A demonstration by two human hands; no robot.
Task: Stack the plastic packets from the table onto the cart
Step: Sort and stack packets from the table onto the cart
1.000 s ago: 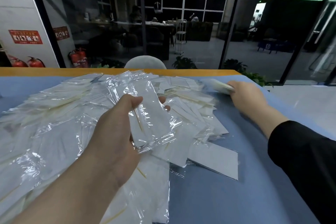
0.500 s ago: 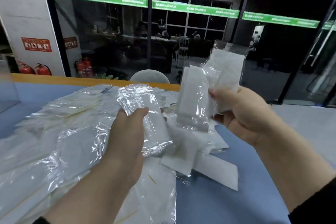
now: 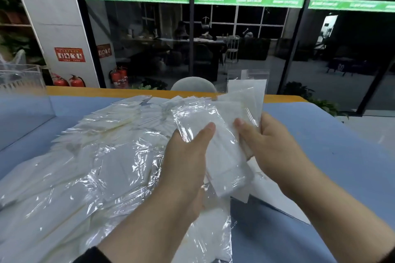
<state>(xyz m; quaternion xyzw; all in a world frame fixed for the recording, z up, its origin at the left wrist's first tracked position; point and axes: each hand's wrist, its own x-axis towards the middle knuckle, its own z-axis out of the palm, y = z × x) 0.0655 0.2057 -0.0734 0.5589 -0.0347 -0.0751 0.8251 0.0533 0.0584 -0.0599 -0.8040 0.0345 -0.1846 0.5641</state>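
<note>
Packets on the table — hands above them

A heap of plastic packets [image 3: 89,156] lay across the table [image 3: 333,156]; the left hand [image 3: 188,162] and right hand [image 3: 271,147] held a bundle of packets [image 3: 226,156] between them — a clear box [image 3: 23,94] stood far left.

Clear plastic packets, some held up, most heaped on the blue table.

A small bunch of packets [image 3: 224,147] is held above the table [image 3: 331,156], gripped between the left hand [image 3: 188,162] and the right hand [image 3: 271,149]. Each is a flat clear sleeve with a white sheet inside, and the bunch fans upward and tilts away, glossy and crinkled. Under and to the left of it a wide loose heap of packets [image 3: 85,166] overlaps untidily over much of the tabletop, a few flat ones poking out beneath the right forearm.
</note>
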